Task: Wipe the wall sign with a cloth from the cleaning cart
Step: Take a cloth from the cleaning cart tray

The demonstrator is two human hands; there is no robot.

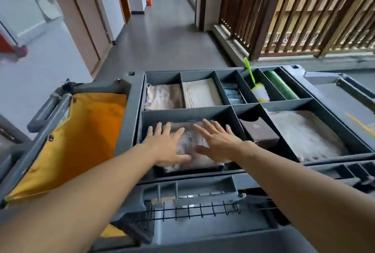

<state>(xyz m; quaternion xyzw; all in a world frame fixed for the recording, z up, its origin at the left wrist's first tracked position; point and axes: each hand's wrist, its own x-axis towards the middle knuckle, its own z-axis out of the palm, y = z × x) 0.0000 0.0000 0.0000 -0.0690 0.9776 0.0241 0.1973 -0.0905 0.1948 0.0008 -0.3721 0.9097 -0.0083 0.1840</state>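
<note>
A grey cleaning cart (129, 110) stands in front of me, its top tray split into several compartments. In the near left compartment lies a folded grey-brown cloth (190, 141). My left hand (166, 147) lies flat on the cloth's left part with fingers spread. My right hand (217, 143) lies flat on its right part, fingers straight. Neither hand grips anything. On the white wall at the far left hangs a sign (30, 5) with red characters, blurred.
A yellow bag (85, 135) hangs on the cart's left side. Other compartments hold folded cloths (164, 96), a paper stack (203, 92), a green-handled brush (257, 88), a green roll (281, 85) and a brown block (259, 133). A wooden railing (294, 19) lines the corridor on the right.
</note>
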